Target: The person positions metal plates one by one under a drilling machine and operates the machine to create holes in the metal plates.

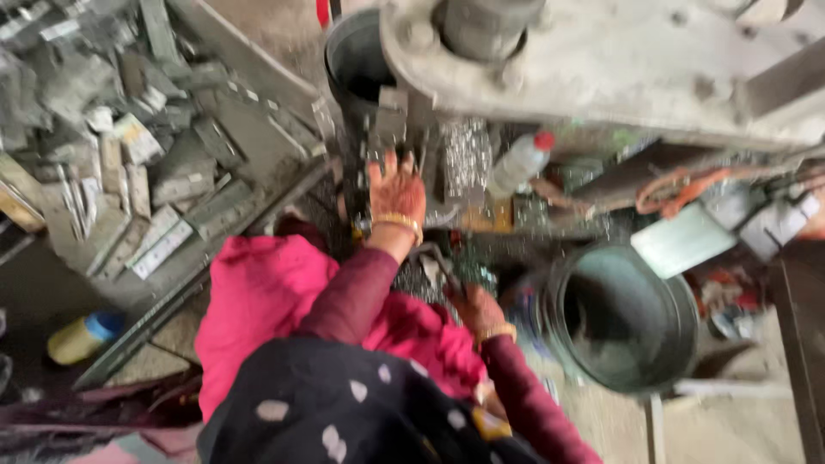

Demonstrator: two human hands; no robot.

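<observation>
My left hand (397, 189), with a gold bangle at the wrist, reaches forward with its fingers spread and rests on the dark bed of a large grey press machine (619, 60). It holds nothing that I can see. My right hand (477, 308) is lower and nearer my lap, closed around a thin dark metal rod (436, 258) that points up and left toward the machine. Small shiny metal bits (466, 159) lie on the bed just right of my left hand. Pink cloth (258, 301) covers my lap. The picture is blurred.
A heap of grey metal pieces (129, 146) fills the left. A clear bottle with a red cap (521, 161) lies by the machine. A dark round bucket (619, 318) stands to the right, a yellow bottle with a blue cap (84, 335) at lower left.
</observation>
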